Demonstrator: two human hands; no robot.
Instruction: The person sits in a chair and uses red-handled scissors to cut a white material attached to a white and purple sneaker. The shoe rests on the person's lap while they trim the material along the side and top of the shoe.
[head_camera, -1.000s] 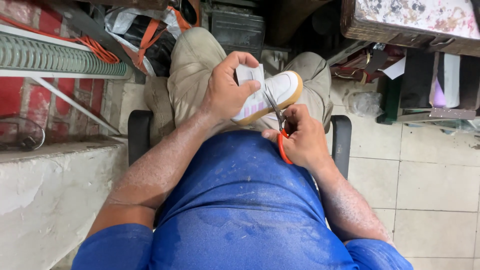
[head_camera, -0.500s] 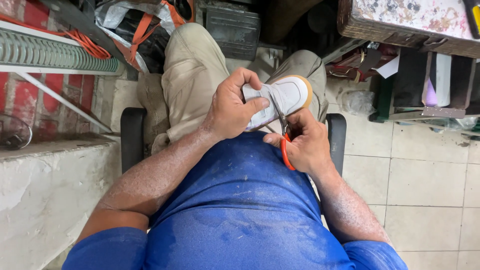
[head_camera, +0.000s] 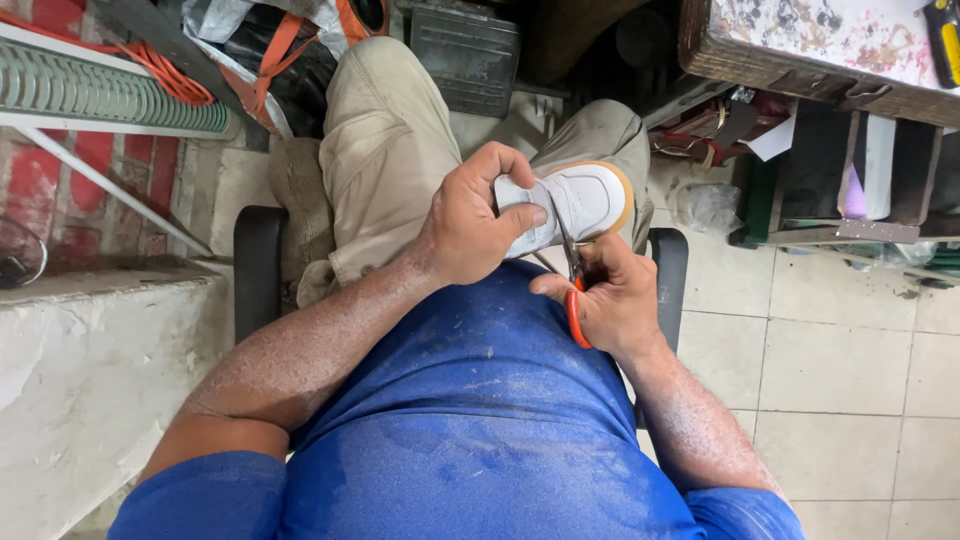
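A small white shoe (head_camera: 585, 200) with a tan sole edge rests over my lap. My left hand (head_camera: 470, 220) grips it from the left, thumb across its side. My right hand (head_camera: 610, 295) holds scissors with orange handles (head_camera: 577, 318), the metal blades pointing up against the shoe's edge. I sit in a dark chair (head_camera: 258, 265), wearing a blue shirt and beige trousers.
A white ledge (head_camera: 70, 370) and red brick wall lie to my left, with a green ribbed tube (head_camera: 100, 95) and orange straps. A worn wooden workbench (head_camera: 820, 45) with shelves stands at the upper right. A dark box (head_camera: 465, 50) sits ahead. Tiled floor (head_camera: 840, 370) spreads right.
The view has tilted slightly, so hands and shoe sit a little lower in frame. The shoe has turned a bit in my left hand; the scissors stay at its edge.
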